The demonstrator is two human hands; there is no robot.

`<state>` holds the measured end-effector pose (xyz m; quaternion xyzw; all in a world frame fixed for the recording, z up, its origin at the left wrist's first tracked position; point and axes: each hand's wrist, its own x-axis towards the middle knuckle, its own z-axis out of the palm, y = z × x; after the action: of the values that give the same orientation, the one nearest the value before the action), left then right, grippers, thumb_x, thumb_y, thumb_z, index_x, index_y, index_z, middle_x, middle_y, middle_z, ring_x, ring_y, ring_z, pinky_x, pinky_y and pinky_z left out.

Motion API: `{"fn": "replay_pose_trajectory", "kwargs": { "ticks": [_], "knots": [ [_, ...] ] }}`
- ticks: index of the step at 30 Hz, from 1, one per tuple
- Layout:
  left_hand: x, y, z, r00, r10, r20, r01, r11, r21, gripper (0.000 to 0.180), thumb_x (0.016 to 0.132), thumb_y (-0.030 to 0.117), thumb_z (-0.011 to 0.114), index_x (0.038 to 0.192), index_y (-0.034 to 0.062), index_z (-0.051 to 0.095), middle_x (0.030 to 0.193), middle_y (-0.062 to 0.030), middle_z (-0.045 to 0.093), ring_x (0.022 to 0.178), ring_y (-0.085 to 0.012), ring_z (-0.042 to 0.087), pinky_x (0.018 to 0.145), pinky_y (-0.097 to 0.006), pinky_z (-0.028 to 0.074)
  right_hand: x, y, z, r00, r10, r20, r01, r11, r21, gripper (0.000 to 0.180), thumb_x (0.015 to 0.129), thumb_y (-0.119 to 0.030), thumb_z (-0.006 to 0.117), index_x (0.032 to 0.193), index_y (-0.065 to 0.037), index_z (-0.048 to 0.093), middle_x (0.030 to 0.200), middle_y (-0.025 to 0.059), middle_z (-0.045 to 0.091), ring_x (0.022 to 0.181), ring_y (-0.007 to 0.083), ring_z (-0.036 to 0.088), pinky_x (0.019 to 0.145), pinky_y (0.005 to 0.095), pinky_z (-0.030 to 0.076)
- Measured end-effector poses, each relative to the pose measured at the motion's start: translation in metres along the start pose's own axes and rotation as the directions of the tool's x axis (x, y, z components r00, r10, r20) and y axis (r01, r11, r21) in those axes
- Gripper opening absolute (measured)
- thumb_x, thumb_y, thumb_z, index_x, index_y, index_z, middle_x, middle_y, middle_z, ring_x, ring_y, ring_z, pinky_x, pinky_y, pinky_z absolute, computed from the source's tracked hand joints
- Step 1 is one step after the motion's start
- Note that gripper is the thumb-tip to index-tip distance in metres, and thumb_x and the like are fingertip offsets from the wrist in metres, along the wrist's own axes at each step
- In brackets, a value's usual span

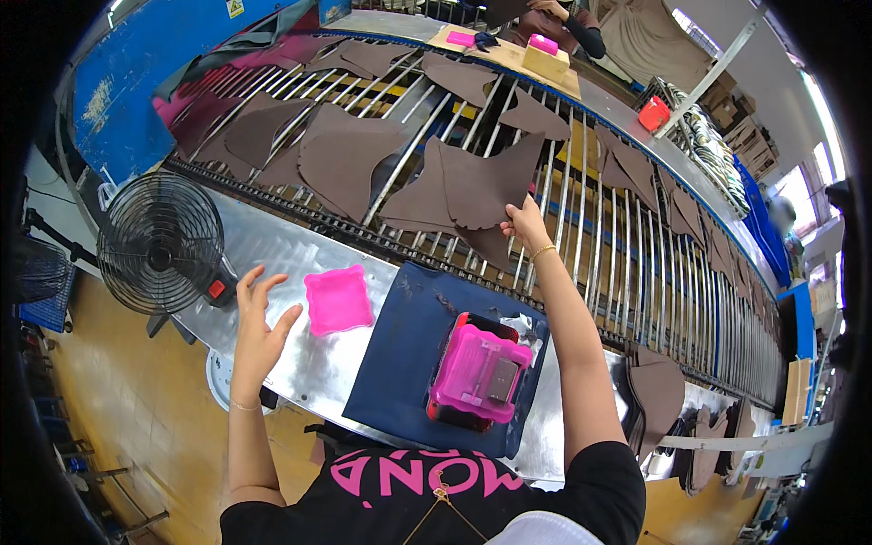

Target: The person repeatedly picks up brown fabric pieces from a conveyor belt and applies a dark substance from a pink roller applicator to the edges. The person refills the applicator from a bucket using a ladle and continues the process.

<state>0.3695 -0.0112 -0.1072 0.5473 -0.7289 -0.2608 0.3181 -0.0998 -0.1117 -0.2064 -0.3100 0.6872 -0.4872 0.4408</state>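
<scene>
My right hand (527, 227) reaches out over the roller conveyor and pinches the lower right edge of a brown, leather-like cut piece (498, 182). That piece overlaps another brown piece (413, 195) on the slats. My left hand (263, 331) hovers over the metal table, fingers spread and holding nothing. Just right of it lies a shallow pink tray (339, 300) with a wavy rim. In front of me, a second pink tray (463, 368) sits on a red and black base on a dark blue sheet (391, 363). A greyish rectangular block (502, 379) shows in that tray.
More brown pieces (350, 150) lie along the conveyor (581, 227). A black caged fan (160, 245) stands at the table's left end, beside a blue machine (118, 91). Brown pieces (656, 391) hang over the right edge. Across the conveyor, another person's arm (581, 32) shows.
</scene>
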Motion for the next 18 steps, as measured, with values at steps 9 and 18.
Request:
{"fn": "replay_pose_trajectory", "kwargs": {
  "ticks": [9,18],
  "knots": [
    [0.010,0.005,0.017,0.998,0.007,0.067,0.000,0.995,-0.097,0.047,0.083,0.026,0.069,0.124,0.0093,0.052,0.138,-0.0148,0.034,0.121,-0.0308,0.043,0.096,-0.040,0.039,0.024,-0.001,0.017,0.983,0.120,0.135,-0.162,0.919,0.360,0.038,0.095,-0.006,0.049,0.127,-0.019,0.033,0.100,0.0072,0.054,0.069,0.0178,0.060,0.053,0.0273,0.055],
    [0.004,0.007,0.019,0.995,-0.035,0.096,0.046,0.992,-0.117,0.050,0.084,0.025,0.068,0.128,0.0088,0.050,0.136,-0.0139,0.036,0.112,-0.0278,0.050,0.092,-0.039,0.042,0.027,-0.005,0.027,0.955,0.201,0.220,-0.254,0.935,0.249,0.040,0.093,-0.028,0.058,0.115,-0.001,0.039,0.081,0.0118,0.061,0.066,0.0166,0.065,0.055,0.0268,0.058]
  ]
}}
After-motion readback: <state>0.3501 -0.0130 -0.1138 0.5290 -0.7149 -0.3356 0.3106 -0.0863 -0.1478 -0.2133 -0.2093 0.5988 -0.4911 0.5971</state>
